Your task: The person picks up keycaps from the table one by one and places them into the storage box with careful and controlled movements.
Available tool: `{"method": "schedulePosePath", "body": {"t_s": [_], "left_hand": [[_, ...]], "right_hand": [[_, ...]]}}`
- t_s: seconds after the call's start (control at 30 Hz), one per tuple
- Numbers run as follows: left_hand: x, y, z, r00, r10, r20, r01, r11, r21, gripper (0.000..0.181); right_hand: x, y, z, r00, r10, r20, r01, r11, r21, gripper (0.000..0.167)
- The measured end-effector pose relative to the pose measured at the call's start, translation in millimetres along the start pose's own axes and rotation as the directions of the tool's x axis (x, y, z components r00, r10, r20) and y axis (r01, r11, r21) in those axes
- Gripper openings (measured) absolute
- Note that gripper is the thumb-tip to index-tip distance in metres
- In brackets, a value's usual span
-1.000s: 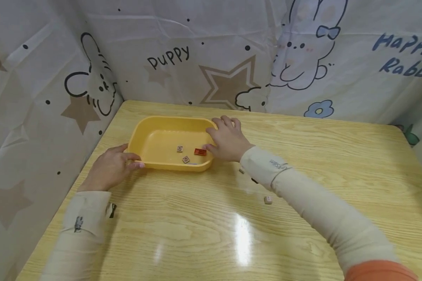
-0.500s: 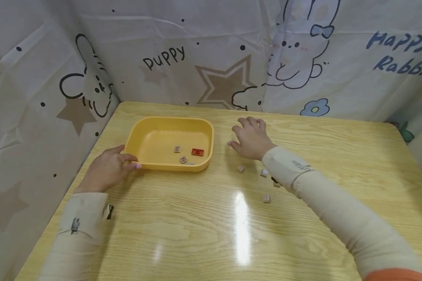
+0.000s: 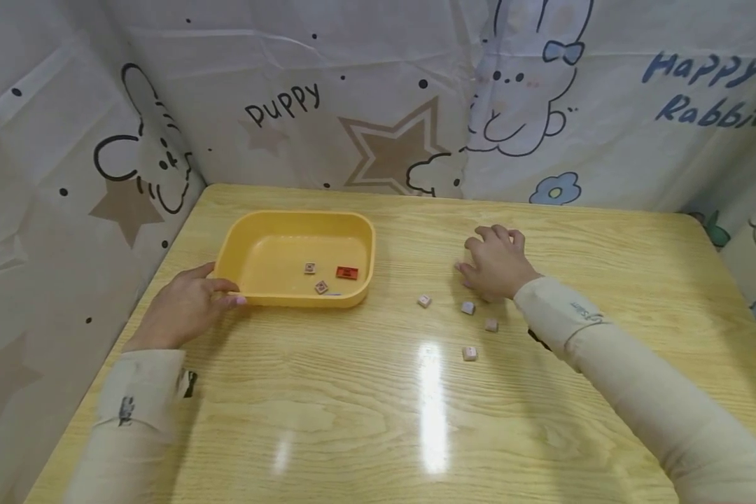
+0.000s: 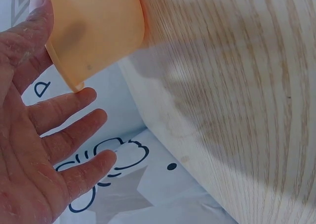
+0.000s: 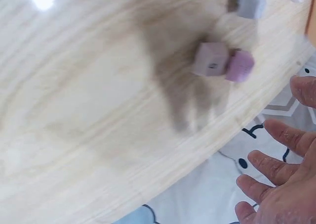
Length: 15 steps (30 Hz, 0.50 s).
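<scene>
A yellow plastic tray (image 3: 274, 262), left of centre in the head view, is pinched at its lower-left corner by the fingers of the left hand (image 3: 179, 306). A red rectangular block (image 3: 346, 273) and two small brownish square tiles (image 3: 310, 268) are contained in it. The right hand (image 3: 498, 262), right of centre, is held over the wood-grained bench (image 3: 327, 392), its fingers loosely parted; four small pale blocks (image 3: 470, 353) are scattered below it in the frame.

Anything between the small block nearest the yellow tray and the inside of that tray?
Only the raised right wall of the yellow tray. From there to the small block, just bare tabletop shows. Neither the left hand nor the right hand is in that gap.
</scene>
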<state>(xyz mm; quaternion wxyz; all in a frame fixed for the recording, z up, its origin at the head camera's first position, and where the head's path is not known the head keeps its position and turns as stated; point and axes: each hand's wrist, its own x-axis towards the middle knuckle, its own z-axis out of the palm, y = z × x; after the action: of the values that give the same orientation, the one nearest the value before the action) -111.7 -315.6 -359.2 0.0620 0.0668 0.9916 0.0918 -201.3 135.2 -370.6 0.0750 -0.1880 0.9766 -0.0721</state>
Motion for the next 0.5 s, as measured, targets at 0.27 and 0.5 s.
{"method": "schedulePosePath", "body": {"t_s": [0.27, 0.5], "left_hand": [[-2.0, -3.7, 0.3, 0.999, 0.035, -0.013, -0.035, 0.999, -0.008, 0.037], [-1.2, -3.2, 0.9, 0.999, 0.039, -0.021, -0.04, 0.999, -0.02, 0.038]], "right_hand": [[-13.3, 5.2, 16.2, 1.0, -0.003, 0.009, 0.003, 1.0, 0.012, 0.035], [-17.5, 6.5, 28.6, 1.0, -0.004, -0.002, 0.004, 1.0, 0.0, 0.03]]}}
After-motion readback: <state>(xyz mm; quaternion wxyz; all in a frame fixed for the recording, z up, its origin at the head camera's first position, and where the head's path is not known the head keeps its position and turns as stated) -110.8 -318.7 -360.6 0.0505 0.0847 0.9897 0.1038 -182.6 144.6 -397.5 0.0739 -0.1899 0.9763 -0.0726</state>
